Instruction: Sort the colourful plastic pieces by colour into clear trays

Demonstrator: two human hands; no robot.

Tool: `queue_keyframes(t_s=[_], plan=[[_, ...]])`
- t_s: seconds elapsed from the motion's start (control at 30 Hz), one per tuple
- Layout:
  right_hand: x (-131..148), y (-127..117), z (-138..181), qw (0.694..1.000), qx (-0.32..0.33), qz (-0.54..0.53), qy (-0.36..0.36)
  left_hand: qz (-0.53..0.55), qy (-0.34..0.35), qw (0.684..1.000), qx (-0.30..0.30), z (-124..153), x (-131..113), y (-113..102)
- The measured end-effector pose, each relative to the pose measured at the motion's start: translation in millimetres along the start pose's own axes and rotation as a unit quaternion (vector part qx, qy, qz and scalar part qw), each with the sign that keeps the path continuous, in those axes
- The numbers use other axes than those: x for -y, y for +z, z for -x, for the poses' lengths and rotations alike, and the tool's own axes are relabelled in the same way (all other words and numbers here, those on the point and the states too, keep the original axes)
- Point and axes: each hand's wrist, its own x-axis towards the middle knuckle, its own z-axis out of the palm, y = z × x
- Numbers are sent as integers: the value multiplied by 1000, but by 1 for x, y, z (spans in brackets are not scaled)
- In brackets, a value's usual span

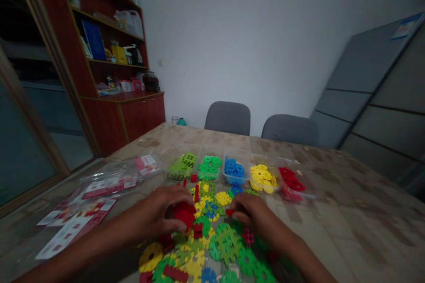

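Observation:
My left hand [158, 212] is curled around a red round plastic piece [183, 213] over a pile of loose interlocking pieces [212, 247] in yellow, green, red and blue. My right hand [249, 211] hovers just right of it, fingers pinched on a small red piece [229, 212]. Behind the pile stands a row of clear trays, each holding one colour: light green [183, 164], green [210, 166], blue [234, 170], yellow [263, 177] and red [291, 180].
Clear plastic bags with red-and-white cards [96, 199] lie to the left on the marbled table [348, 212]. Two grey chairs [227, 117] stand at the far side. A red-brown shelf cabinet [109, 66] fills the left; grey panels [381, 93] lean at right.

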Motion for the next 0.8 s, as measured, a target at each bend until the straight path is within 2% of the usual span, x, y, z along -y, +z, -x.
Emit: queue_keyframes(t_s=[0.1, 0.2, 0.33, 0.4, 0.47, 0.57, 0.67, 0.8], plan=[[-10, -20, -7, 998, -51, 22, 12, 25, 16, 999, -22, -8, -9, -8], [-40, -54, -10, 985, -154, 55, 57, 36, 46, 998, -24, -22, -21, -9], [-91, -100, 0, 928, -329, 99, 144, 54, 92, 994, -20, -51, -39, 1], [-111, -113, 7, 901, -381, 108, 178, 82, 103, 991, -27, -71, -49, 9], [-124, -116, 12, 894, -391, 104, 193, 109, 108, 987, -39, -95, -60, 20], [-134, -114, 16, 903, -371, 85, 200, 125, 139, 979, -74, -135, -79, 37], [-135, -116, 19, 904, -371, 61, 203, 117, 168, 973, -106, -177, -98, 59], [-129, -129, 25, 900, -385, 23, 204, 110, 177, 972, -108, -228, -122, 91]])
